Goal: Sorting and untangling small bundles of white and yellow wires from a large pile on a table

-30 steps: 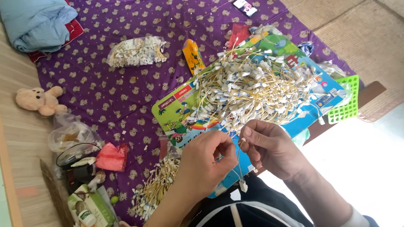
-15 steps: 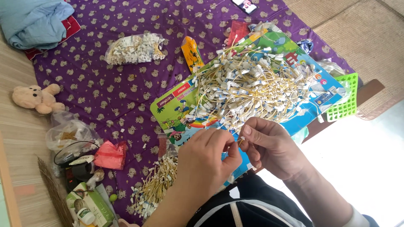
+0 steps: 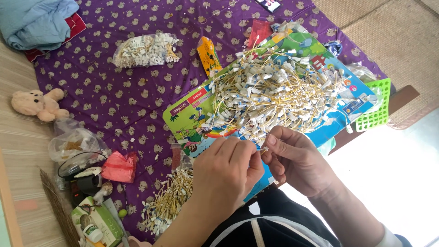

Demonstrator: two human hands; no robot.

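Both hands, the left hand (image 3: 228,171) and the right hand (image 3: 297,160), are drawing closer, fingertips now meeting at twelve o'clock on a small white tag (image 3: 264,148).

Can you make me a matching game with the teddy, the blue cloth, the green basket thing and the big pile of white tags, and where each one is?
Things:
1. small beige plush teddy bear
2. crumpled light blue cloth
3. bright green plastic grid basket
4. big heap of white tags on yellow strings

Places:
A. on the colourful picture board, just above both hands
B. top left corner of the view
C. far right, at the edge of the purple patterned blanket
D. left side, on the pale woven mat

Pairs: 1-D, 2-B, 3-C, 4-A
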